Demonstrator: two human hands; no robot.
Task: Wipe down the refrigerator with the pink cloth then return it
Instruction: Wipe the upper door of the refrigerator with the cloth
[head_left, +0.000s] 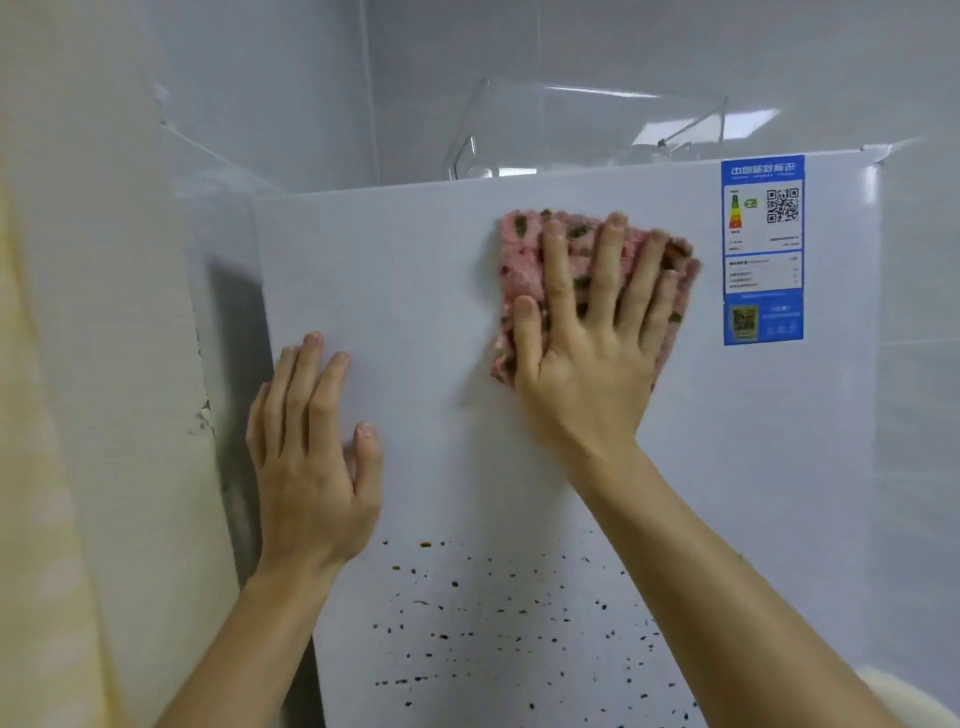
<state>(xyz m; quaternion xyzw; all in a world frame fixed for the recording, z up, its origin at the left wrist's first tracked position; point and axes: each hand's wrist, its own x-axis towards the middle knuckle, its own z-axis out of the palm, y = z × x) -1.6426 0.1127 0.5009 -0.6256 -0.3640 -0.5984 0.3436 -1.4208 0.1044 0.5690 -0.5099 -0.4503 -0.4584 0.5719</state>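
The white refrigerator door (426, 291) fills the middle of the view. My right hand (587, 343) lies flat with spread fingers on the pink cloth (522, 249), which has dark green flecks, and presses it against the upper part of the door. My left hand (311, 457) rests flat on the door near its left edge, fingers straight, holding nothing. Many small dark brown spots (493, 623) speckle the door below both hands.
A blue energy label (762, 249) sticks to the door's upper right corner, just right of the cloth. A clear plastic box (587, 130) sits on top of the refrigerator. A cream wall (104, 364) stands close on the left, with a narrow dark gap beside the door.
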